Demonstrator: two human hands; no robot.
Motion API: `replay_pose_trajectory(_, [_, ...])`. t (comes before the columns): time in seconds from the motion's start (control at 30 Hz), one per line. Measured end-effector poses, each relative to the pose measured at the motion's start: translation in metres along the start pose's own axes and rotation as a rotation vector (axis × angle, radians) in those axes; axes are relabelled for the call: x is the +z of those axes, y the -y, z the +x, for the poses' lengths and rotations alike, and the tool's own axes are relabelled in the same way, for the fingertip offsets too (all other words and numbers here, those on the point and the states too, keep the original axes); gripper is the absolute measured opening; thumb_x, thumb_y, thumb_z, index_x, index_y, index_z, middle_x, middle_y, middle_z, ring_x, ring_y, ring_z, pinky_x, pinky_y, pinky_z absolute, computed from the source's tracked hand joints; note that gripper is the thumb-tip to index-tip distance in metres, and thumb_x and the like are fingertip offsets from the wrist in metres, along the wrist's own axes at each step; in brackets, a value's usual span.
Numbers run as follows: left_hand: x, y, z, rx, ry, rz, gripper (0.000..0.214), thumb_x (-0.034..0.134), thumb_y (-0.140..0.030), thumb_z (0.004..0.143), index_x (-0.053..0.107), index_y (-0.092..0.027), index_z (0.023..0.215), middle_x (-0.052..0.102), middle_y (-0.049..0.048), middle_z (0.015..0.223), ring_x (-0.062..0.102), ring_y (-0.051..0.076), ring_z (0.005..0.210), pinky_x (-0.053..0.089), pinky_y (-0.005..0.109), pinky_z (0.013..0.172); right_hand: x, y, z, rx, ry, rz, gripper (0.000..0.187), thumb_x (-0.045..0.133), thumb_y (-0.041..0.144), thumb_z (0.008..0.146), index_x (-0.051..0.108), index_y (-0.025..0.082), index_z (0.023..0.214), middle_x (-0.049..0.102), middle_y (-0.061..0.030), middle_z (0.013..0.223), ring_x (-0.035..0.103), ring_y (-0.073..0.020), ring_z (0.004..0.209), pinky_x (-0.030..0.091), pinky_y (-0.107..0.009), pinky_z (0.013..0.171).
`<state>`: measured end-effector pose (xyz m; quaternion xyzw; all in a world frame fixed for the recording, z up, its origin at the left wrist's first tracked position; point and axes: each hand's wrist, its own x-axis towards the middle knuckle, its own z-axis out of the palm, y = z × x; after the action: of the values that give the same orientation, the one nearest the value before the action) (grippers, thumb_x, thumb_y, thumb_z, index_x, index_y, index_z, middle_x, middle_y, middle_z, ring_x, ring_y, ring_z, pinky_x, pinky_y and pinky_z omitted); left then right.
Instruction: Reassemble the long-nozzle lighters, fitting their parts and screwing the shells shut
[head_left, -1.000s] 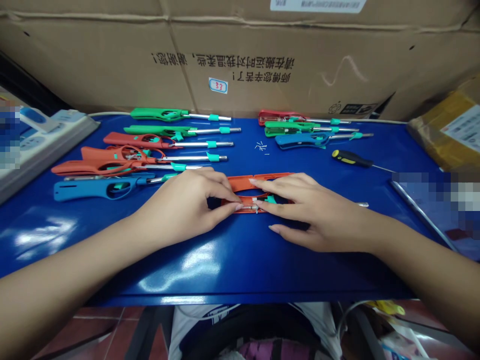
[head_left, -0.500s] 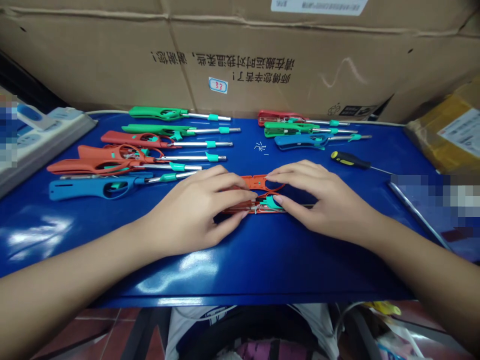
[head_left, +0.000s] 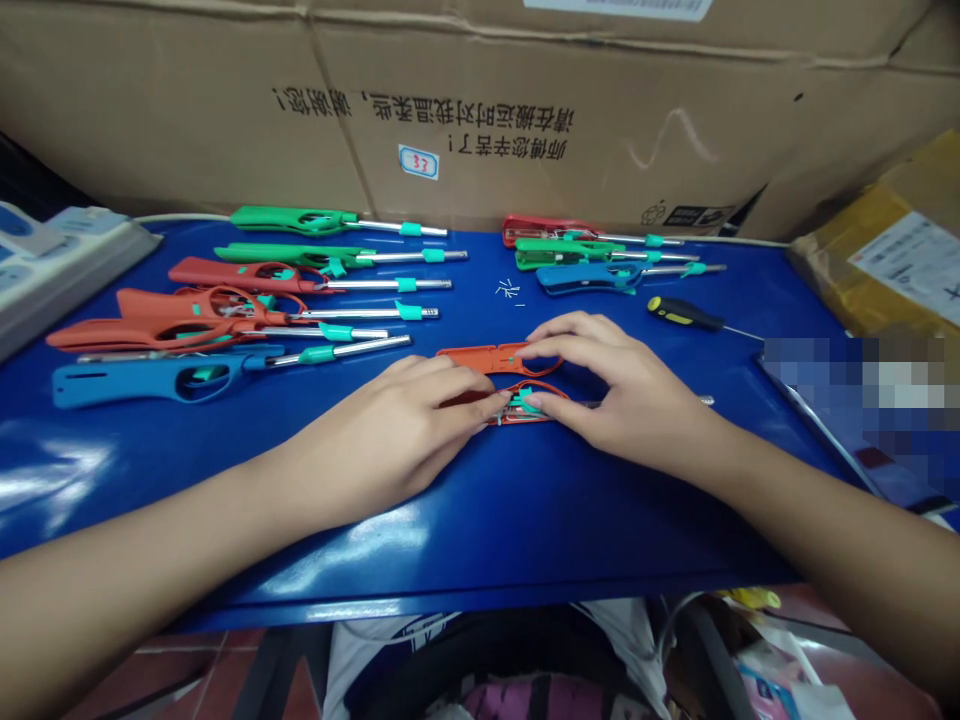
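Observation:
An orange gas lighter (head_left: pixel 517 419) lies opened on the table between my hands, its wires and inner parts exposed. My left hand (head_left: pixel 420 415) is closed over its handle end, thumb and fingertips pressed together at the inner parts. My right hand (head_left: pixel 600 385) rests over the barrel side, with its thumb on the teal trigger (head_left: pixel 524 398). Its index fingertip is at the other orange shell half (head_left: pixel 480 357), which lies just behind. The lighter's metal tip (head_left: pixel 706 400) shows beyond my right hand; the rest of the barrel is mostly hidden.
Several lighters, among them a blue one (head_left: pixel 135 383), lie at the left; a second blue lighter (head_left: pixel 589 278) is in the back right group. Small screws (head_left: pixel 508 290) and a screwdriver (head_left: pixel 682 313) lie nearby. A large cardboard box (head_left: pixel 225 140) stands behind; a power strip (head_left: pixel 75 250) is left.
My left fingers have drawn closer together and moved off the loose shell half, so more of it shows. My right thumb stays at the trigger. The whole view has shifted slightly.

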<state>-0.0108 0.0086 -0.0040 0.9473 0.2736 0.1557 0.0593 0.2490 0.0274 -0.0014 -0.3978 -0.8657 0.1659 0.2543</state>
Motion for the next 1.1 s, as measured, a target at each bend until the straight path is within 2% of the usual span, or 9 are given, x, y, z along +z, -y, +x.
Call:
replay_pose_trajectory(0.13, [0.001, 0.000, 0.000, -0.003, 0.007, 0.031, 0.035, 0.046, -0.024, 0.107, 0.064, -0.021, 0.137, 0.068, 0.0118, 0.128, 0.064, 0.026, 0.111, 0.054, 0.042, 0.092, -0.019, -0.002, 0.004, -0.055, -0.063, 0.022, 0.010, 0.063, 0.019, 0.093, 0.069, 0.022, 0.100, 0.069, -0.0079, 0.103, 0.065, -0.0238, 0.099, 0.052, -0.041, 0.089])
replay_pose_trajectory(0.2, [0.001, 0.000, -0.001, -0.002, 0.004, 0.043, 0.035, 0.045, -0.024, 0.107, 0.064, -0.021, 0.136, 0.068, 0.0116, 0.127, 0.064, 0.026, 0.110, 0.054, 0.042, 0.091, -0.031, -0.001, 0.003, -0.088, 0.043, 0.011, 0.007, 0.062, 0.019, 0.094, 0.068, 0.021, 0.095, 0.068, -0.0061, 0.096, 0.064, -0.0212, 0.092, 0.050, -0.036, 0.082])
replay_pose_trajectory(0.33, [0.001, -0.001, -0.001, -0.001, 0.002, 0.078, 0.035, 0.046, -0.024, 0.106, 0.064, -0.021, 0.136, 0.068, 0.0116, 0.126, 0.065, 0.027, 0.107, 0.054, 0.043, 0.088, -0.046, 0.001, 0.000, -0.139, 0.338, 0.004, 0.004, 0.062, 0.021, 0.095, 0.067, 0.021, 0.096, 0.069, -0.0037, 0.098, 0.062, -0.0184, 0.092, 0.047, -0.032, 0.080])
replay_pose_trajectory(0.4, [0.001, -0.001, -0.002, 0.009, -0.010, 0.088, 0.035, 0.047, -0.025, 0.106, 0.064, -0.021, 0.136, 0.068, 0.0115, 0.126, 0.065, 0.027, 0.108, 0.054, 0.043, 0.089, -0.047, 0.001, -0.002, -0.140, 0.390, -0.001, 0.003, 0.064, 0.024, 0.095, 0.066, 0.021, 0.096, 0.068, -0.0029, 0.099, 0.062, -0.0177, 0.090, 0.046, -0.030, 0.078])
replay_pose_trajectory(0.6, [0.000, -0.001, -0.002, 0.028, -0.015, 0.097, 0.039, 0.047, -0.021, 0.104, 0.061, -0.025, 0.140, 0.067, 0.0098, 0.132, 0.066, 0.027, 0.111, 0.056, 0.042, 0.092, -0.038, -0.002, 0.000, -0.076, 0.399, -0.092, 0.004, 0.066, 0.026, 0.094, 0.065, 0.022, 0.094, 0.068, -0.0028, 0.097, 0.061, -0.0170, 0.082, 0.040, -0.028, 0.068])
replay_pose_trajectory(0.7, [-0.002, -0.001, -0.002, 0.055, -0.003, 0.123, 0.040, 0.046, -0.018, 0.103, 0.061, -0.027, 0.139, 0.067, 0.0091, 0.131, 0.065, 0.027, 0.111, 0.056, 0.044, 0.092, -0.037, -0.003, 0.001, -0.070, 0.410, -0.061, 0.002, 0.065, 0.022, 0.094, 0.067, 0.021, 0.094, 0.068, -0.0029, 0.099, 0.061, -0.0165, 0.084, 0.041, -0.028, 0.069])
replay_pose_trajectory(1.1, [-0.003, -0.001, 0.000, 0.092, 0.004, 0.131, 0.039, 0.045, -0.018, 0.103, 0.064, -0.023, 0.137, 0.068, 0.0114, 0.128, 0.063, 0.030, 0.108, 0.057, 0.045, 0.086, -0.037, -0.005, 0.002, -0.040, 0.376, 0.081, 0.012, 0.063, 0.016, 0.092, 0.074, 0.019, 0.091, 0.072, -0.0036, 0.093, 0.063, -0.0144, 0.079, 0.046, -0.028, 0.070])
